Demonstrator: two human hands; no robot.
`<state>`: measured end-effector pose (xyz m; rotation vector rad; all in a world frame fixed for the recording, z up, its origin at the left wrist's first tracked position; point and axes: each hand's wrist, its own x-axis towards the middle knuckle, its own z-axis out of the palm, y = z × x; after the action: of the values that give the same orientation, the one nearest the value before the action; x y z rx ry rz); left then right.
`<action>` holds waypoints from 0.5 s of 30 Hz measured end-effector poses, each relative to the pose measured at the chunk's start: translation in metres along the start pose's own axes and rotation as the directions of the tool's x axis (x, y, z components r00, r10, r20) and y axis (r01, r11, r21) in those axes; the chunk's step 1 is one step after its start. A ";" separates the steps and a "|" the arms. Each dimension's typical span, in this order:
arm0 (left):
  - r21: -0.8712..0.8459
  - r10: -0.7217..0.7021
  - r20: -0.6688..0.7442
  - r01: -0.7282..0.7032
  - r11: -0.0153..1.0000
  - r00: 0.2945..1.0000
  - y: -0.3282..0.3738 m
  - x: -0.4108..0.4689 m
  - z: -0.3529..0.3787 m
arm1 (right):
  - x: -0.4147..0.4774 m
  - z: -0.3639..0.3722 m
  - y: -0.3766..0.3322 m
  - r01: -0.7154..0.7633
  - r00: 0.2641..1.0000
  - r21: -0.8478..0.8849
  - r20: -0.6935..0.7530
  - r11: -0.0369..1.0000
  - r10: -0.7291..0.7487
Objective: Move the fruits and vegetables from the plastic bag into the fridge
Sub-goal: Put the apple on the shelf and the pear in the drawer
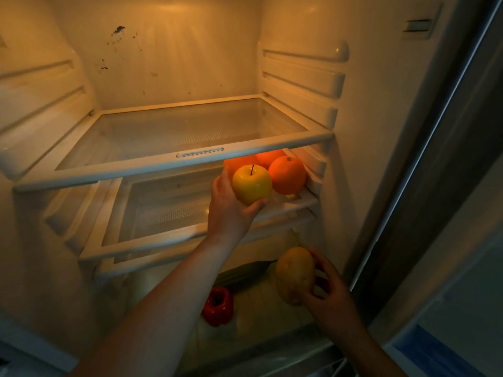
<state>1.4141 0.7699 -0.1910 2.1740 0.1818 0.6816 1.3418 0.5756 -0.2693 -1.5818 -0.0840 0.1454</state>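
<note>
Fingers (pixel 224 174) of left hand (pixel 228 213) curled round apple (pixel 251 183): glossy yellow, dark stem upright, over right front of middle shelf (pixel 163 240), just beside orange (pixel 287 175). Right hand (pixel 330 295) clamped on potato (pixel 295 274): dull tan, oval, below that shelf.

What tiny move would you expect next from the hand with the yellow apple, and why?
Probably the left hand lowers the yellow apple onto the middle shelf and lets go: it holds the apple right beside the oranges already lying there. The right hand grips a potato lower down.
</note>
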 end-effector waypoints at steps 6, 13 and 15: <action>0.081 0.105 0.017 -0.106 0.991 0.994 -0.027 -0.057 -0.045 | -0.002 0.000 0.006 0.008 1.000 -0.003 -0.003 1.000 -0.008; 0.173 -0.091 0.066 0.078 0.982 0.994 -0.083 -0.138 -0.079 | 0.004 0.022 0.022 -0.049 0.997 -0.028 0.057 0.998 0.051; 0.180 -0.146 0.109 0.125 0.976 0.983 -0.096 -0.152 -0.081 | 0.006 0.032 0.026 -0.061 0.994 -0.055 0.090 0.997 0.066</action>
<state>1.2524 0.8337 -0.2850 2.3355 0.3327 0.4694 1.3422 0.6078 -0.2962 -1.6307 -0.1100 0.2680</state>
